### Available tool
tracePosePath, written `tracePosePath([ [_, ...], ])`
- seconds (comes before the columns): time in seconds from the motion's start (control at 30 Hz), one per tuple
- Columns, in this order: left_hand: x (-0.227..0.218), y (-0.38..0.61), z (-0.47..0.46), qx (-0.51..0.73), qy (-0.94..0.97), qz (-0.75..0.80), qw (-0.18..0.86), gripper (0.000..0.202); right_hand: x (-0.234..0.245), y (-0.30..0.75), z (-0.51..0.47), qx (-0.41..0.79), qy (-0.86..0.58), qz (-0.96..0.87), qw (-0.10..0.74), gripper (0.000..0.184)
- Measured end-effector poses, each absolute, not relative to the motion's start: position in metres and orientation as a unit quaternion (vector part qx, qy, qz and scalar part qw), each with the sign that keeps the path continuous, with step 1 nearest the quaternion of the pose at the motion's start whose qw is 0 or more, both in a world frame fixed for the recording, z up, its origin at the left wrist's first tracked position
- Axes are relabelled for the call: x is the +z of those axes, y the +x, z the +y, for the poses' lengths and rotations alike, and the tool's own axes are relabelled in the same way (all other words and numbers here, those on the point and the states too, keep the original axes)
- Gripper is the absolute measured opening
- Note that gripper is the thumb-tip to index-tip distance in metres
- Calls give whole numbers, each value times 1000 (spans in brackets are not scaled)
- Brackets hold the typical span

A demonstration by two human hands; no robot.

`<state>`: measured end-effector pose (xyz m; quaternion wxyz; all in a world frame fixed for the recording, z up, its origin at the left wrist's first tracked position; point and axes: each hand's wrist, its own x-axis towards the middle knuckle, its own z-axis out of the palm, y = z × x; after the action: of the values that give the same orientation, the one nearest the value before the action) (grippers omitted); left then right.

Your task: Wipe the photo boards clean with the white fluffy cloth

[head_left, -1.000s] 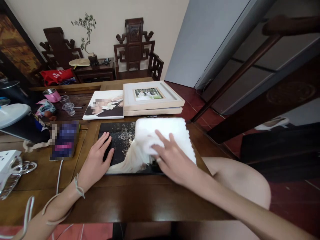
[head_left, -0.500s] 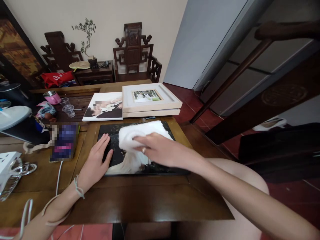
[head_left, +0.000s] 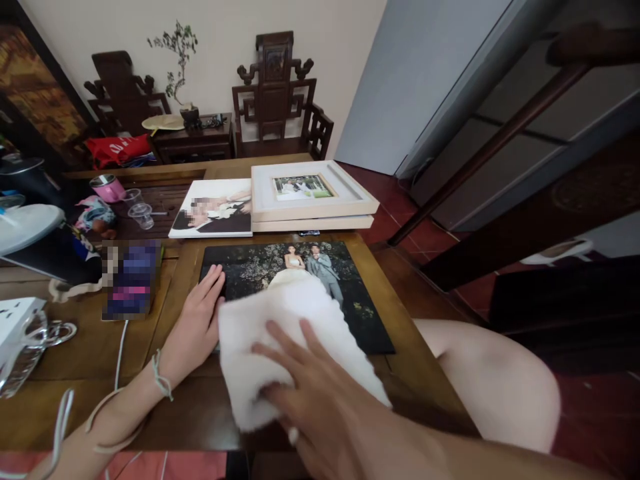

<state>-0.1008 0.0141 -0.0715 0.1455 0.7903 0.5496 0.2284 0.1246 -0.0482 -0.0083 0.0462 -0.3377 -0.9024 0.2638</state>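
A dark wedding photo panel [head_left: 363, 310] lies flat on the wooden table, showing a couple against foliage. My left hand [head_left: 201, 319] rests on its left edge with the fingers stretched out and close together, holding nothing. Over the panel's lower part and the table's near edge spreads a fluffy white cloth [head_left: 245, 333]. My right hand [head_left: 313, 393] presses on this cloth from above, fingers spread and slightly bent, the thumb sunk into a fold. The cloth hides the lower middle of the panel.
Behind the panel are a white photo print [head_left: 210, 207] and stacked pale frames [head_left: 315, 210]. To the left lie a phone [head_left: 133, 280] on a white cable, a pink mug [head_left: 107, 188], clear cups [head_left: 141, 215], a large lidded tumbler [head_left: 45, 247] and a power strip [head_left: 17, 317].
My right hand has drawn the white cloth toward me, from the panel's upper middle to its near edge. The printed couple now shows. My left hand stays at the panel's left edge.
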Motion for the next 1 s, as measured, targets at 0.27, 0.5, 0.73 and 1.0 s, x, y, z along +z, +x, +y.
tracePosePath([
  [0.27, -76, -99, 14, 269, 788, 538, 129, 47, -4, 159, -6, 230, -435, -866, 95, 39],
  [0.5, -61, -103, 17, 450, 666, 528, 274, 44, -17, 98, 69, 155, -472, -864, 81, 40],
  [0.73, -58, -106, 23, 611, 478, 485, 404, 36, -16, 89, 3, 202, -297, -932, 45, 36],
  [1.0, -39, -116, 32, 579, 301, 508, 562, 41, -35, 190, -46, 195, -391, -891, 122, 31],
])
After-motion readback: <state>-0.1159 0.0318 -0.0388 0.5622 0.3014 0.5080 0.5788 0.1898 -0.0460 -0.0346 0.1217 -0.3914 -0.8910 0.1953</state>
